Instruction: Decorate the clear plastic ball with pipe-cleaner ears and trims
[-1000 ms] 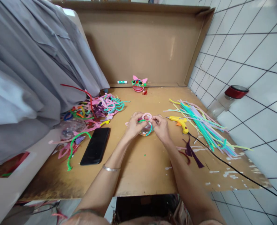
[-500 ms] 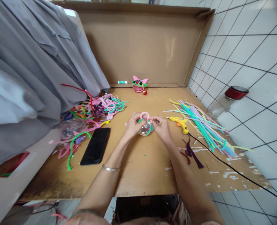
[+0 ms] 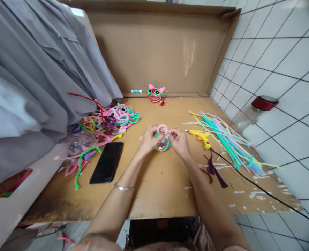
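Observation:
In the middle of a cardboard work surface [image 3: 159, 181], my left hand [image 3: 149, 139] and my right hand [image 3: 179, 142] together hold a small clear ball wrapped in green and pink pipe cleaners [image 3: 163, 142]. A pink pipe-cleaner loop [image 3: 162, 129] stands up from its top, pinched between the fingertips of both hands. My left wrist wears a silver bangle [image 3: 123, 188].
A yellow glue gun [image 3: 200, 136] with a black cord lies right of my hands, beside a sheaf of straight pipe cleaners [image 3: 227, 139]. A black phone [image 3: 106, 162] and a tangle of bent pipe cleaners [image 3: 110, 120] lie left. A finished pink-eared figure [image 3: 155, 94] stands at the back.
Barely anything differs; my fingers have shifted slightly on the pink loop and the ball stays in the same spot.

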{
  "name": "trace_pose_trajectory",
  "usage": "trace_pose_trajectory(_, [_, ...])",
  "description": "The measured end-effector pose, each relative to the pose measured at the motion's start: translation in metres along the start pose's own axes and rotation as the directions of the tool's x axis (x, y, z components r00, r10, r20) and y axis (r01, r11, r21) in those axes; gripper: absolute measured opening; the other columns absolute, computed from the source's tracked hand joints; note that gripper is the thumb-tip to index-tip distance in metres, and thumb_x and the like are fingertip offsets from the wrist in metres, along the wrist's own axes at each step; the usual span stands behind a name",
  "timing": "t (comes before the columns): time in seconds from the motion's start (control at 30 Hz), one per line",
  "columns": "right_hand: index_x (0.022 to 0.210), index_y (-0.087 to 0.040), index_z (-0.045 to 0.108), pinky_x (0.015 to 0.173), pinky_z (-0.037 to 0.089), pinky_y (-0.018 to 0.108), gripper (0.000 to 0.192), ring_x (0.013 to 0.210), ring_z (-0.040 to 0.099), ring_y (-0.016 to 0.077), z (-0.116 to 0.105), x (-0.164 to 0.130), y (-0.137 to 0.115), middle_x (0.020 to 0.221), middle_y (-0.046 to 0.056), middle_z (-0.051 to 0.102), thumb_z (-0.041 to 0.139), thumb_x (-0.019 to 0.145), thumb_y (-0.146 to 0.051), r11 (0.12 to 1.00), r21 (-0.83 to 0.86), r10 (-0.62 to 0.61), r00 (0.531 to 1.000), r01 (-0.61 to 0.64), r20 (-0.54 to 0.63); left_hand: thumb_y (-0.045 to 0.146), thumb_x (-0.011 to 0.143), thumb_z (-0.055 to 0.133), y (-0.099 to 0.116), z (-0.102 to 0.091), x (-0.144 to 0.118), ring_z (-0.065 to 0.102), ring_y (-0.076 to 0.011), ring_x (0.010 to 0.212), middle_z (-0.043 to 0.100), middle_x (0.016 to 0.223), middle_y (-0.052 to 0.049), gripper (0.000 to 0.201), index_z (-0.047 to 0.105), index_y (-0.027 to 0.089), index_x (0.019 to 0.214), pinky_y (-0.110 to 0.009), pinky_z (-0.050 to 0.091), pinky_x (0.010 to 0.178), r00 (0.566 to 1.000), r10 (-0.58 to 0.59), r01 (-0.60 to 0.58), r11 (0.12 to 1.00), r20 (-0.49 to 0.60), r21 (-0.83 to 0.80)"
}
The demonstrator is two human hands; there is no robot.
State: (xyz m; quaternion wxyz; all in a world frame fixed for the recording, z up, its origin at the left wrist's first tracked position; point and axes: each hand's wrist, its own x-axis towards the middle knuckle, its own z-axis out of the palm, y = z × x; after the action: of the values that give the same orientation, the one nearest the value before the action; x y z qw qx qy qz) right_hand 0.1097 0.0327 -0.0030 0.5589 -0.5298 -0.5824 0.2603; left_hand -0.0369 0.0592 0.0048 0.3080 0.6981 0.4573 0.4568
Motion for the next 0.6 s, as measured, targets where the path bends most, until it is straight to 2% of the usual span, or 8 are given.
trace_pose_trajectory(0.43, [0.067, -0.02, 0.061, 0.061, 0.044, 0.027, 0.007, 0.063, 0.055, 0.0145, 0.0025, 0.002, -0.0009, 0.072, 0.001, 0.06, 0.056, 0.071, -0.02, 0.999, -0.031, -0.009, 1.0, 0.009, -0.001, 0.02, 0.069, 0.061, -0.0002, 0.0017, 0.0003, 0.06, -0.0187, 0.097, 0.062, 0.097, -0.003, 0.016, 0.067, 0.02, 0.083, -0.036, 0.046, 0.095, 1.0, 0.015, -0.016, 1.0, -0.017, -0.026])
trace_pose_trajectory(0.6, [0.069, -0.02, 0.064, 0.064, 0.047, 0.029, 0.009, 0.065, 0.058, 0.016, 0.0036, 0.0001, 0.0008, 0.073, 0.002, 0.061, 0.057, 0.072, -0.025, 0.997, 0.07, 0.015, 1.0, -0.014, -0.014, 0.019, 0.069, 0.06, -0.0023, 0.0007, 0.0017, 0.06, -0.0187, 0.097, 0.062, 0.096, -0.003, 0.014, 0.066, 0.019, 0.082, -0.035, 0.047, 0.093, 1.0, -0.002, 0.002, 1.0, -0.015, -0.018])
